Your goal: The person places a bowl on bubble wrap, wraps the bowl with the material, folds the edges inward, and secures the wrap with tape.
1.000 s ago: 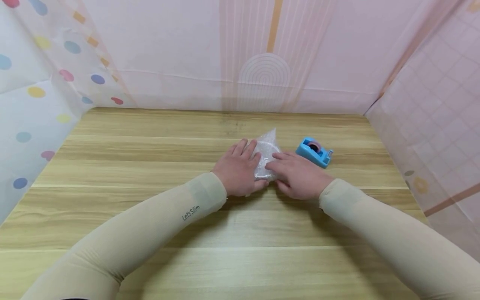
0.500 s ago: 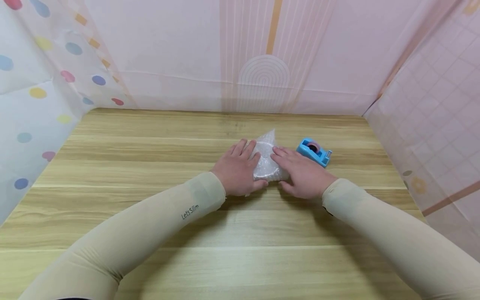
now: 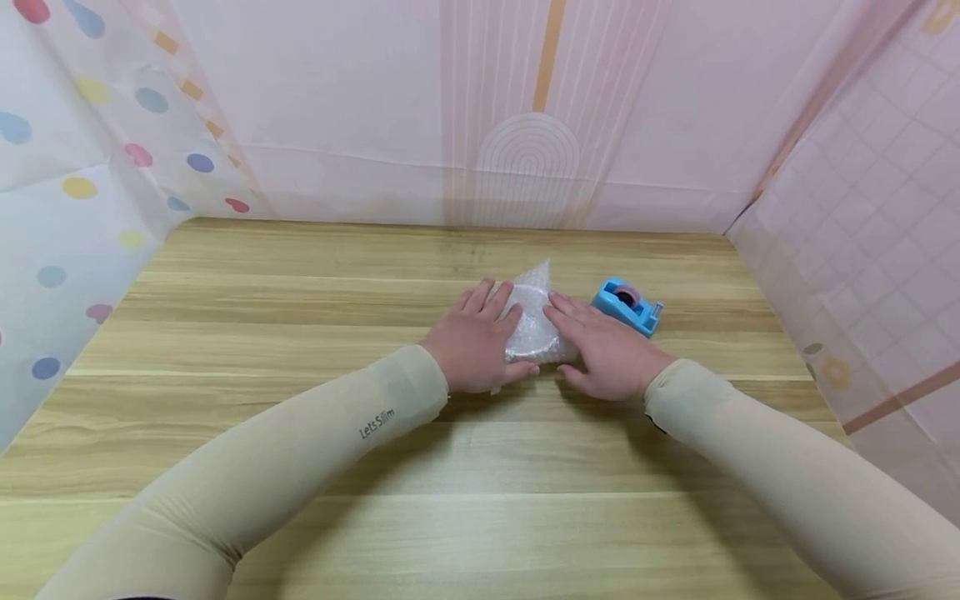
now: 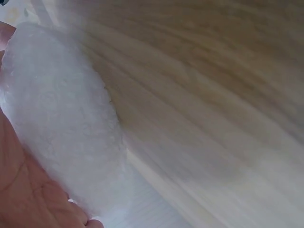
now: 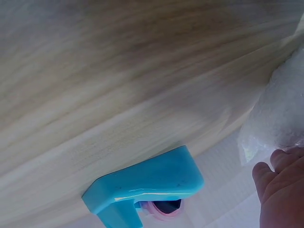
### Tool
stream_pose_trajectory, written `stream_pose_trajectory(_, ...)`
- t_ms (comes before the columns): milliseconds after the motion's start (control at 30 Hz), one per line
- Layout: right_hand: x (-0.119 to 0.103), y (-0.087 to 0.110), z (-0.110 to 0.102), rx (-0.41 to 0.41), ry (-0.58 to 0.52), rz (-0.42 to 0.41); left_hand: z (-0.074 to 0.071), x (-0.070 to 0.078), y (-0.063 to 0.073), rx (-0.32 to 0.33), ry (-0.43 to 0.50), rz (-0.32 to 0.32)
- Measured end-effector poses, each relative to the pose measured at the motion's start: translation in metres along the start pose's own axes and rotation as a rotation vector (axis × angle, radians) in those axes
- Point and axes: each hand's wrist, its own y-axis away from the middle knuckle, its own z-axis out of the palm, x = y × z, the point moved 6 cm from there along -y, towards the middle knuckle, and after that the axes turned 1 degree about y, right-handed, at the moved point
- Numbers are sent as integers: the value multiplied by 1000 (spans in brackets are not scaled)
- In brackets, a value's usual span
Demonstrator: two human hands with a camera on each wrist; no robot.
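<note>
A bubble-wrapped bundle (image 3: 531,321) lies on the wooden table, one pointed corner of the wrap sticking up at its far side. A rounded rim shows through the plastic; what is inside is hidden. My left hand (image 3: 476,342) lies flat over the bundle's left side with fingers spread. On the right side, my right hand (image 3: 603,346) rests with straight fingers on the wrap. From the left wrist, the bubble wrap (image 4: 66,118) looks thick and rounded against the palm. The right wrist view catches the fingers (image 5: 280,164) at the wrap's edge.
A blue tape dispenser (image 3: 628,307) with a pinkish roll stands just beyond my right hand. The wooden table (image 3: 300,292) meets patterned wall coverings (image 3: 337,100) at its back and both sides.
My right hand has shifted slightly back and to the right, its fingers moving off the middle of the bundle to its right side. The left hand stays almost still.
</note>
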Motion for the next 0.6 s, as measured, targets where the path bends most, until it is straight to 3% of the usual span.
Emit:
stream_pose_trajectory(333, 3, 0, 2, -1, -3, 10, 1, -5, 0, 44, 66, 40)
stream_pose_trajectory(600, 4, 2, 2, 7, -15, 18, 3, -15, 3, 45, 91, 35)
